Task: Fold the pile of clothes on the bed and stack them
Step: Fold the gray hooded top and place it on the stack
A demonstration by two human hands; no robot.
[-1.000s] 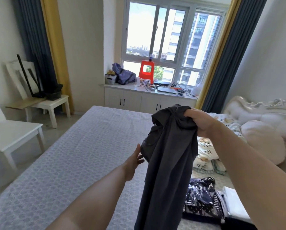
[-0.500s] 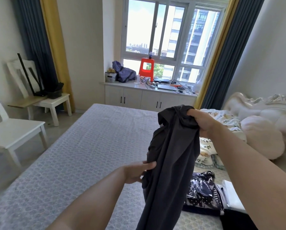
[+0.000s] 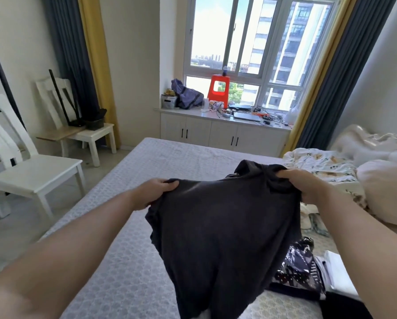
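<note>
Our left hand (image 3: 155, 192): bare, no ring or watch showing.
Our right hand (image 3: 308, 188): bare too.
Our forearms: uncovered, no sleeves reaching into view.

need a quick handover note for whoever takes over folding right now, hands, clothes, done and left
Left hand grips one top corner of the dark grey garment; right hand grips the other.
The garment hangs spread between them above the bed, not yet folded.
Patterned black-and-white clothes and other pieces lie on the bed at the right, below the right arm.
Done: garment picked up and opened out.
Left: fold it, stack it, then fold the remaining clothes.
</note>
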